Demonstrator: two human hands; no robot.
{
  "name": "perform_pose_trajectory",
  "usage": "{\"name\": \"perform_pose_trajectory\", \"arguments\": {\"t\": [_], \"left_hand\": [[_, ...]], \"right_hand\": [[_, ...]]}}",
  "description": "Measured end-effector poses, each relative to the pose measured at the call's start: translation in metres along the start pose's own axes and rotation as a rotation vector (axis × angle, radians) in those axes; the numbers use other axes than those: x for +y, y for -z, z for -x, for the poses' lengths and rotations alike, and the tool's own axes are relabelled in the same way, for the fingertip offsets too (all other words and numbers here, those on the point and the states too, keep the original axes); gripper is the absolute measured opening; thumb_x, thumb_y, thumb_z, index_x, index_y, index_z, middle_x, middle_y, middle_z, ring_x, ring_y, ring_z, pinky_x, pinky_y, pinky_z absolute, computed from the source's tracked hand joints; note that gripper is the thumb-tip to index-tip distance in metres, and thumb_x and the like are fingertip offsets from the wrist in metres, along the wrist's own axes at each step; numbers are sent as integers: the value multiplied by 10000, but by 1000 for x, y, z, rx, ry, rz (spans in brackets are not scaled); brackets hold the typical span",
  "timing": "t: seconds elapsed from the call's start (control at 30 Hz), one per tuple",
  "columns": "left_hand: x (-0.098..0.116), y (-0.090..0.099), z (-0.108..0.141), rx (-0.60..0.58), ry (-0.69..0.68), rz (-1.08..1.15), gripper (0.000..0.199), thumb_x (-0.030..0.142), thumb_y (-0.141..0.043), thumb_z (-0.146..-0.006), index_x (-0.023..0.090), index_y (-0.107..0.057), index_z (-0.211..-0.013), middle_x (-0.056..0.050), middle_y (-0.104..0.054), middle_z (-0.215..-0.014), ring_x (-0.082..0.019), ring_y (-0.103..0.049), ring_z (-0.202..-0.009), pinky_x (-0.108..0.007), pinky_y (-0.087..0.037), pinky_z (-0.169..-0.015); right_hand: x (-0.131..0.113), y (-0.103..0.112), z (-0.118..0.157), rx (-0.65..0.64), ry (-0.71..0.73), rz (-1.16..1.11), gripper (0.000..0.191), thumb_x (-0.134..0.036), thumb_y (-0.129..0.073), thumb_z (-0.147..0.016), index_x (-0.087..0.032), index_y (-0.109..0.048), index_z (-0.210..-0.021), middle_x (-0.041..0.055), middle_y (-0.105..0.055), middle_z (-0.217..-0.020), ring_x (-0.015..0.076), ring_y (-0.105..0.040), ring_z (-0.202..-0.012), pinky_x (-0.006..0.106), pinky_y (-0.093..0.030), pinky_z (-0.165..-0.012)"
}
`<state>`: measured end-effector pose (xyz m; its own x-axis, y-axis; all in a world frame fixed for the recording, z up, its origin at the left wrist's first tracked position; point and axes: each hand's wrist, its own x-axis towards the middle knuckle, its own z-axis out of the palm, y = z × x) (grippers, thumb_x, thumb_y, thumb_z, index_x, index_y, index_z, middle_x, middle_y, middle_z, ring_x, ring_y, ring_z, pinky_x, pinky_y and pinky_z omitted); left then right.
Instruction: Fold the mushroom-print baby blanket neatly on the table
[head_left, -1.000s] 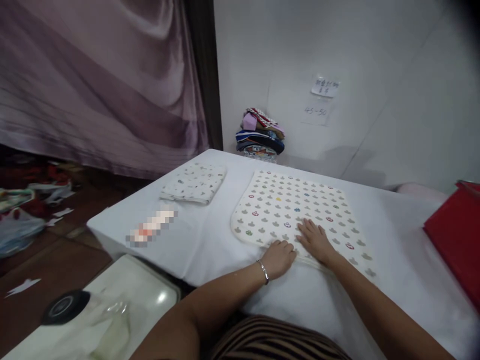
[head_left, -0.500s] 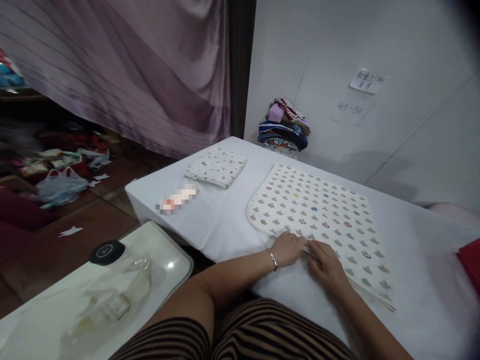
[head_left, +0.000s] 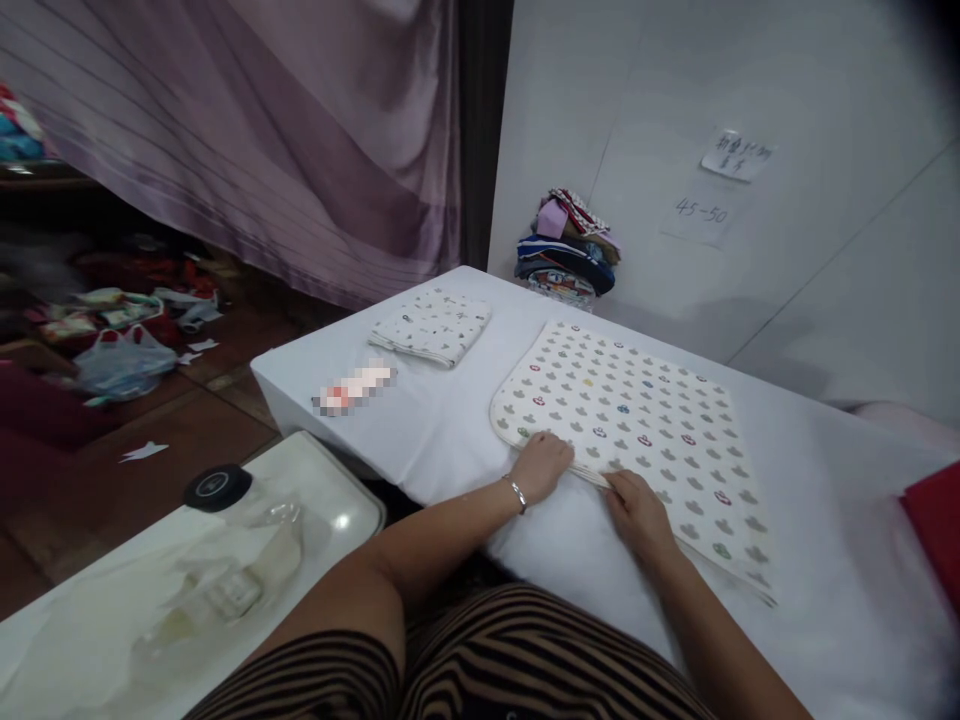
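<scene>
A folded white blanket (head_left: 622, 400) with grey mushroom-like prints and a few coloured ones lies on the white-covered table (head_left: 442, 440). Its left corner is rounded, and several layers show along its near edge. On that edge, left of its middle, rests my left hand (head_left: 544, 467), closed on the border with its fingertips partly hidden. A short way to the right, my right hand (head_left: 639, 512) pinches the same edge between thumb and fingers. The stretch of border between my hands is visible and slightly raised.
A second folded printed cloth (head_left: 433, 327) lies at the back left, near a blurred-out item (head_left: 352, 388). Beside the table, a white surface (head_left: 330, 480) bears a black round lid (head_left: 217, 487) and a clear bottle (head_left: 232, 592). Stacked clothes (head_left: 568, 250) stand by the wall; a red object (head_left: 934, 530) is at right.
My left hand has slid left along the blanket's near edge, away from my right hand. The gap between them is wider, and the view has shifted slightly.
</scene>
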<state>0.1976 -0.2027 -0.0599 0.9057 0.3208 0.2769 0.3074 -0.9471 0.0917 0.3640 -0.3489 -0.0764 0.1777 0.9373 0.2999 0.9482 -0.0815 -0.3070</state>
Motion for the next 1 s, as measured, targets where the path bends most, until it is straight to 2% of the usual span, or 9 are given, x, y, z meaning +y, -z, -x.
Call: {"name": "perform_pose_trajectory", "arguments": {"t": [0.23, 0.33, 0.4, 0.47, 0.57, 0.7, 0.8, 0.9, 1.0], "left_hand": [[-77, 28, 22, 73, 241, -58, 243, 73, -398, -832, 173, -579, -959, -89, -619, -1013, -226, -496, -991, -396, -328, -872], [-101, 41, 27, 83, 199, -43, 250, 61, -404, -816, 183, -602, -905, -77, -635, -986, -220, -499, -1005, -397, -329, -878], [-111, 45, 26, 34, 134, -22, 238, 51, -428, -788, 190, -616, -831, -67, -646, -942, -219, -499, -1016, -394, -335, -877], [-117, 45, 23, -33, 106, 3, 232, 35, -453, -744, 188, -624, -781, -67, -650, -908, -216, -511, -996, -388, -353, -857], [-122, 39, 18, -86, 128, 46, 273, 17, -460, -692, 180, -644, -811, -77, -651, -918, -209, -536, -953, -369, -391, -822], [-126, 31, 25, -41, 154, 138, 379, -14, -430, -641, 184, -659, -869, -64, -656, -966, -196, -545, -997, -360, -423, -874], [-130, 29, 38, 3, 152, 262, 508, -34, -396, -600, 180, -654, -981, -50, -643, -1106, -169, -516, -1105, -347, -413, -969], [-132, 32, 47, 28, 205, 352, 539, 0, -390, -634, 189, -632, -1076, -33, -623, -1184, -162, -493, -1159, -351, -395, -1015], [-126, 39, 47, 41, 209, 390, 353, 127, -449, -759, 199, -649, -1041, -28, -649, -1131, -168, -514, -1133, -348, -401, -997]], "right_hand": [[-7, 5, 2, -13, -16, -6, 305, -307, -387, -911, -217, -632, -1068, 73, -621, -1000, 221, -547, -957, 354, -467, -822], [-12, 5, 3, -5, 27, 22, 311, -301, -379, -922, -208, -645, -1054, 86, -616, -985, 226, -544, -934, 360, -463, -810], [-14, 3, 4, 2, 76, 51, 314, -285, -375, -925, -205, -655, -1041, 97, -613, -984, 229, -541, -917, 369, -456, -806], [-14, 0, 5, 7, 115, 72, 312, -262, -376, -921, -206, -659, -1038, 102, -610, -981, 230, -537, -907, 372, -452, -797], [-14, -2, 7, 15, 130, 92, 302, -241, -383, -916, -209, -659, -1035, 99, -603, -976, 229, -529, -900, 368, -448, -789], [-17, -1, 8, 24, 108, 124, 290, -244, -393, -917, -198, -660, -1020, 102, -598, -973, 230, -520, -895, 362, -444, -786], [-20, 1, 8, 28, 98, 133, 296, -252, -391, -920, -186, -655, -1038, 109, -597, -982, 230, -515, -893, 362, -440, -785], [-21, 1, 8, 33, 94, 128, 304, -265, -390, -921, -192, -649, -1061, 106, -596, -985, 229, -515, -892, 360, -438, -779], [-20, -1, 8, 48, 93, 129, 303, -260, -394, -917, -192, -649, -1066, 104, -597, -978, 229, -516, -889, 364, -435, -785]]}}
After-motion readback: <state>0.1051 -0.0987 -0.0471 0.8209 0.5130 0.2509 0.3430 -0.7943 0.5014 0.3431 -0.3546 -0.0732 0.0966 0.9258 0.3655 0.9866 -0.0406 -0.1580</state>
